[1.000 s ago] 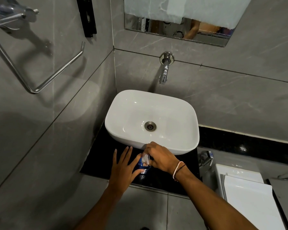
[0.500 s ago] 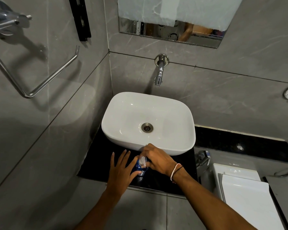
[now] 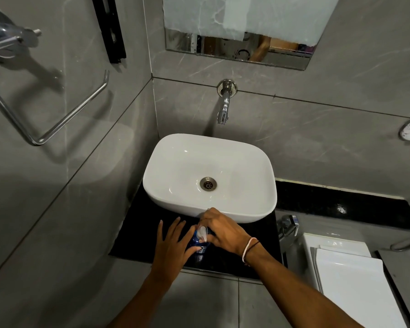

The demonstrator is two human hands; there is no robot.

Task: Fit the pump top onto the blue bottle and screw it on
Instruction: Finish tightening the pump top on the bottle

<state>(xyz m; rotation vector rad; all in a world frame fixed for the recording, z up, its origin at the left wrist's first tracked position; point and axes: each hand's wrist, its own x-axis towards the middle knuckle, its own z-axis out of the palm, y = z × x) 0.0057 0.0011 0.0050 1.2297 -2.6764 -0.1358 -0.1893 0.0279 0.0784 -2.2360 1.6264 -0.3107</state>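
Note:
A small blue bottle (image 3: pixel 197 242) stands on the black counter (image 3: pixel 140 233) just in front of the white basin. A clear white pump top (image 3: pixel 202 233) sits on its neck. My right hand (image 3: pixel 223 229) is curled over the pump top, fingers pinched around it. My left hand (image 3: pixel 173 247) rests against the bottle's left side, thumb pressed on the bottle and the other fingers spread out flat. Most of the bottle's body is hidden between the two hands.
The white basin (image 3: pixel 175 200) sits right behind the hands, with a wall tap (image 3: pixel 224 107) above it. A chrome towel bar (image 3: pixel 64 119) juts from the left wall. A white toilet cistern (image 3: pixel 346 275) and a small chrome valve (image 3: pixel 288 224) stand at the right.
Both hands and the bottle stay in the same spot at the basin's front edge. My right hand's grip on the pump top has shifted slightly; the view has drifted a little.

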